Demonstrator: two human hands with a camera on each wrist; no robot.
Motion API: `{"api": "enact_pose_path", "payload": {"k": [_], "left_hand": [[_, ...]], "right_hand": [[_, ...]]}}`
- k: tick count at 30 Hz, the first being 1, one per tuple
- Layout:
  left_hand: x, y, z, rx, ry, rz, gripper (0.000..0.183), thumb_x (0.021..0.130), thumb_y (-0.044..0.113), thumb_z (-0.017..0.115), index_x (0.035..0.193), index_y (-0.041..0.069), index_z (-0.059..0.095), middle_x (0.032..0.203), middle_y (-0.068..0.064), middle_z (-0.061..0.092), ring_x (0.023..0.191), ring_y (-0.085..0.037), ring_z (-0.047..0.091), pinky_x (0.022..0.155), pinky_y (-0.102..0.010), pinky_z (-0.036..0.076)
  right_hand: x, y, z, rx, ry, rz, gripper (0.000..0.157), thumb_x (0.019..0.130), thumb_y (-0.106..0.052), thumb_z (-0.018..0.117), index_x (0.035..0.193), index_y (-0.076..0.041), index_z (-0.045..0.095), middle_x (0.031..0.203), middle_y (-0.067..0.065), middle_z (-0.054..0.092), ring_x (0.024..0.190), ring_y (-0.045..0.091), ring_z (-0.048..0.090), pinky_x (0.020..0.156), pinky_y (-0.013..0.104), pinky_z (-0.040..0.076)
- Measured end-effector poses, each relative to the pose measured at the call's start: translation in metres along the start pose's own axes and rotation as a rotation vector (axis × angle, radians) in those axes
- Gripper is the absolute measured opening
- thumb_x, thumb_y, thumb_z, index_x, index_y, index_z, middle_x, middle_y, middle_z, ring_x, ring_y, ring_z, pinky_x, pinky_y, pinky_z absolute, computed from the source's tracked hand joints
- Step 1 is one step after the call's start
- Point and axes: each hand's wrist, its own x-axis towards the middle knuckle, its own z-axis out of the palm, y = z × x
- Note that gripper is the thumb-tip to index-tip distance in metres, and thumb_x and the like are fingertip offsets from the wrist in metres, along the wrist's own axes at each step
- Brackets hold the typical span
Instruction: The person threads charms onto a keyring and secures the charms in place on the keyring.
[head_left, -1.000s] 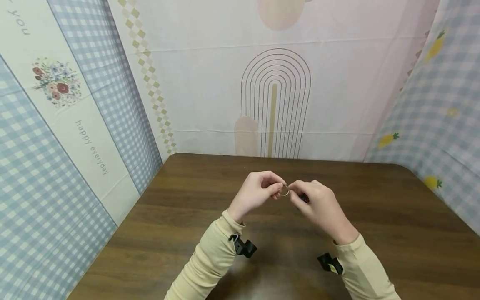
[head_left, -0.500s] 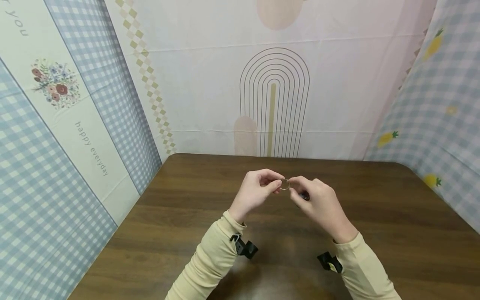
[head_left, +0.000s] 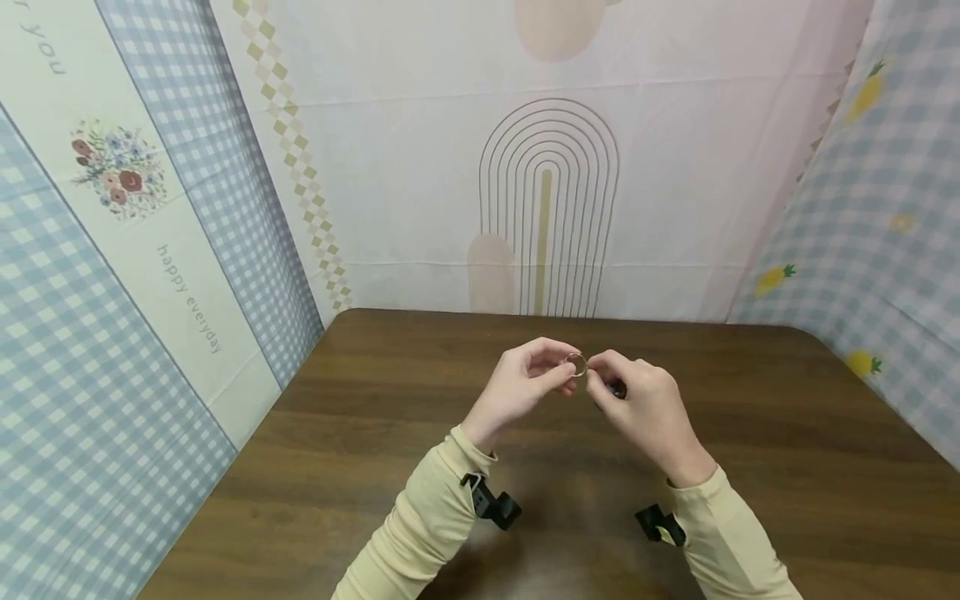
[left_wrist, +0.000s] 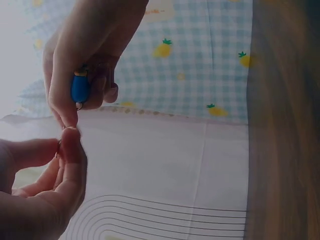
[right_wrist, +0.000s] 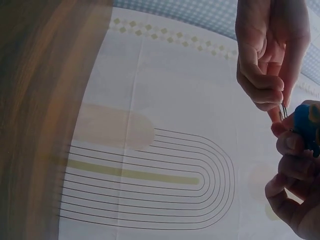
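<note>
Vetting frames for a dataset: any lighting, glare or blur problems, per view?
Head: bright and fairly even, ring thin but visible, soft sheen on the lower part of the table. Left wrist: dim overall, washed out at upper left, blue charm readable, table smeared at right. Right wrist: dim, table blurry at left, blue charm cut off by the right edge.

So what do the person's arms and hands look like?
The left sleeve and right sleeve are long, plain and pale yellow. The left hand and right hand wear no gloves. A black gadget sits by the left cuff, another black gadget by the right cuff.
</note>
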Motion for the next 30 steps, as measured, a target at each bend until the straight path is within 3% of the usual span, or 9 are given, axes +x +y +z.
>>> {"api": "enact_pose_path", "payload": {"k": [3,8,13,16,20,26,30], "left_hand": [[-0.0021,-0.0006,0.0016,-0.071,0.031,0.017,0.022,0.086,0.008,0.057,0.107,0.0,0.058,0.096,-0.026,0.062,0.07,-0.013,0.064,0.072,-0.036,0.055],[-0.0053,0.0011,0.0012,-0.086,0.078,0.009,0.021,0.086,0.004,0.056,0.105,-0.005,0.06,0.09,-0.03,0.06,0.065,-0.01,0.062,0.07,-0.033,0.055],[-0.0061,0.0016,0.0,-0.084,0.048,-0.02,0.019,0.087,0.006,0.056,0.101,-0.003,0.063,0.08,-0.019,0.062,0.062,-0.009,0.06,0.068,-0.03,0.055],[-0.0057,0.0008,-0.0005,-0.121,0.017,-0.035,0.019,0.086,0.008,0.057,0.101,-0.002,0.063,0.081,-0.011,0.062,0.064,-0.009,0.06,0.071,-0.035,0.054],[-0.0043,0.0001,0.0,-0.168,0.018,-0.054,0.023,0.083,0.006,0.06,0.105,-0.002,0.059,0.088,-0.014,0.063,0.068,-0.009,0.062,0.076,-0.039,0.054],[-0.0024,-0.0001,-0.0002,-0.142,0.08,-0.076,0.021,0.082,0.004,0.062,0.102,-0.002,0.063,0.098,-0.024,0.064,0.067,-0.007,0.063,0.076,-0.027,0.054],[-0.002,0.0003,-0.0018,-0.105,0.077,-0.077,0.02,0.082,0.006,0.062,0.101,-0.002,0.064,0.098,-0.026,0.063,0.066,-0.007,0.063,0.075,-0.025,0.053]], "right_hand": [[-0.0002,-0.0015,0.0006,0.038,0.007,0.006,0.018,0.072,0.0,0.061,0.086,-0.011,0.063,0.054,-0.01,0.052,0.05,0.0,0.04,0.048,0.011,0.031],[-0.0008,-0.0039,0.001,0.042,-0.013,-0.004,0.023,0.071,0.001,0.061,0.09,-0.011,0.064,0.055,-0.011,0.052,0.05,-0.001,0.04,0.049,0.011,0.03],[-0.0013,-0.0057,-0.0004,0.009,-0.028,-0.004,0.017,0.07,0.003,0.062,0.081,-0.01,0.062,0.054,-0.012,0.05,0.051,-0.001,0.039,0.049,0.011,0.03],[-0.0017,-0.0069,-0.0021,-0.001,-0.039,0.013,0.016,0.07,0.003,0.062,0.079,-0.01,0.061,0.053,-0.012,0.049,0.05,-0.001,0.038,0.048,0.011,0.03],[-0.0018,-0.0047,-0.0036,0.015,-0.038,0.047,0.015,0.072,0.002,0.063,0.079,-0.01,0.06,0.053,-0.013,0.048,0.049,-0.002,0.038,0.046,0.01,0.029],[-0.0016,-0.0014,-0.0032,0.042,-0.055,0.06,0.016,0.073,0.002,0.062,0.083,-0.01,0.062,0.054,-0.013,0.048,0.049,-0.002,0.038,0.046,0.009,0.029],[-0.0015,-0.0002,-0.0025,0.021,-0.075,0.027,0.015,0.073,0.001,0.061,0.082,-0.01,0.063,0.055,-0.012,0.051,0.051,-0.002,0.039,0.048,0.011,0.031]]}}
